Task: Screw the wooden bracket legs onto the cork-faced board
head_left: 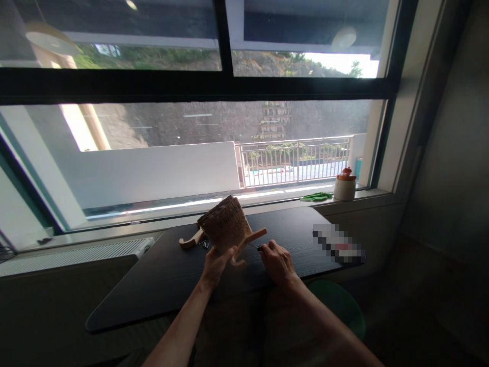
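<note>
A brown, rough-sided box-like piece (226,223) is tilted up above the dark table. At its lower right sits a light wooden part with a straight arm (255,235) and a curved end. My left hand (216,264) is closed around the lower edge of the brown piece, its thumb by the wooden part. My right hand (278,259) grips what looks like a screwdriver (260,248), whose thin shaft points left to the wooden part; whether the tip touches it I cannot tell. A second curved wooden part (191,239) shows left of the brown piece, near several small metal screws (205,244).
The black table (141,283) stands against the window sill. On its right lies a blurred-out item (338,243). A white jar with an orange lid (344,186) and a green cloth-like thing (316,197) are on the sill. A green stool (340,306) stands below right; a radiator (84,257) is left.
</note>
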Demonstrator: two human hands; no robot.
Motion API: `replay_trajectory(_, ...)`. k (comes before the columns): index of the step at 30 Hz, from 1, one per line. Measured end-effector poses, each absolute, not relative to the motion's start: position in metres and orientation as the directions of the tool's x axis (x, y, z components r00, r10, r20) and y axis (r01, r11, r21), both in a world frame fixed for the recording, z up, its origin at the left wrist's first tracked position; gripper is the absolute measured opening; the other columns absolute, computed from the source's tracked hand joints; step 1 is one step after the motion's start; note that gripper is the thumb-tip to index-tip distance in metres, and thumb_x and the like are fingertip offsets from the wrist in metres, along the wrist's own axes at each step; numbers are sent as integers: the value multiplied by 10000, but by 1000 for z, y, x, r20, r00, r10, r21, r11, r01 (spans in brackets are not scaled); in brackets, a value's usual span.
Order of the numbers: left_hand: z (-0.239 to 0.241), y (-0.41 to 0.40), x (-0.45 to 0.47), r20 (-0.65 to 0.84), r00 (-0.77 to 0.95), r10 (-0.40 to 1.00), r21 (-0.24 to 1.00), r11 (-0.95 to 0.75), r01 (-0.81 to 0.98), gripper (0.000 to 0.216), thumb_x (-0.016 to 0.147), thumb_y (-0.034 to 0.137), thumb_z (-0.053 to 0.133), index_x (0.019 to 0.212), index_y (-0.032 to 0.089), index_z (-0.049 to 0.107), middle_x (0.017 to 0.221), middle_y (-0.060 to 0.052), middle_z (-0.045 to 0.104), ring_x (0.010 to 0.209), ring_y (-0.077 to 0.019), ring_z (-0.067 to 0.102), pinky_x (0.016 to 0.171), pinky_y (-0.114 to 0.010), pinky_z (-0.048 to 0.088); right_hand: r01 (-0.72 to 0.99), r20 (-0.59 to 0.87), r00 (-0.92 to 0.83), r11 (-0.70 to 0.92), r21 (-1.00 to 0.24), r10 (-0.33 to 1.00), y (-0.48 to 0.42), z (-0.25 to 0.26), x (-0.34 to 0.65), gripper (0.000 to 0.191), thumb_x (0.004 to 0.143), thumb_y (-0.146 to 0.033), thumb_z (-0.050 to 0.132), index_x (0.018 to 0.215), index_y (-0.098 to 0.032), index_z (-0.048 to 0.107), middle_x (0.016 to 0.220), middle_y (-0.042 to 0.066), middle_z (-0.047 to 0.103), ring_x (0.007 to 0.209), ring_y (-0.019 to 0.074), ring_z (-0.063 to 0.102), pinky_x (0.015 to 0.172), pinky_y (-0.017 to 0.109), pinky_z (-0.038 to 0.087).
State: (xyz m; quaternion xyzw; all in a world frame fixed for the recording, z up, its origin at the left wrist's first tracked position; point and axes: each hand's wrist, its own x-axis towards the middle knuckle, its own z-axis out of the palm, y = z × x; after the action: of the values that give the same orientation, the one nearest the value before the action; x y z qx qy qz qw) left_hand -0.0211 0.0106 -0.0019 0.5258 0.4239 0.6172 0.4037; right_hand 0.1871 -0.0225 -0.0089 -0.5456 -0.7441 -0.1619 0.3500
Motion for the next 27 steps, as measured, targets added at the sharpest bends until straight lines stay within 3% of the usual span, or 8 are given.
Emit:
replay_trajectory(6,-2,11,-21,311,-125,942,946,-319,-50,404,542,349,819,872,139,719,839,-63,729,794,-236,659,724,-332,502,909,687,-174,383,-164,706,-24,-10,187,114,918,-237,449,960,-218,554,797,4,627,657,121,593,569,230,327)
replay_trajectory(10,-4,12,-22,312,-130,941,945,-321,-62,399,558,344,815,883,135,715,851,-69,727,802,-233,657,739,-335,499,895,694,-176,407,-182,698,-24,-12,187,298,833,-161,497,1128,-206,493,842,5,656,717,142,613,601,230,351)
replay_trajectory(14,-4,12,-22,310,-136,941,943,-322,-79,393,584,333,805,910,140,703,870,-62,724,811,-224,653,735,-329,497,887,704,-183,423,-183,687,-22,-12,188,248,828,-87,451,1036,-193,535,794,2,644,734,138,604,628,224,359)
replay_trajectory(21,-3,11,-22,303,-143,942,945,-317,-83,400,559,336,818,887,135,709,846,-63,726,786,-223,653,719,-328,496,893,725,-182,420,-160,664,-23,-9,189,197,893,-129,454,1004,-224,585,942,30,604,795,134,568,661,225,357)
replay_trajectory(27,-7,16,-24,309,-159,938,943,-323,-79,432,543,346,823,904,137,710,854,-56,727,782,-217,650,720,-323,492,908,717,-167,390,-157,677,-21,-10,188,128,911,-206,477,949,-226,597,882,33,583,811,154,557,686,244,353)
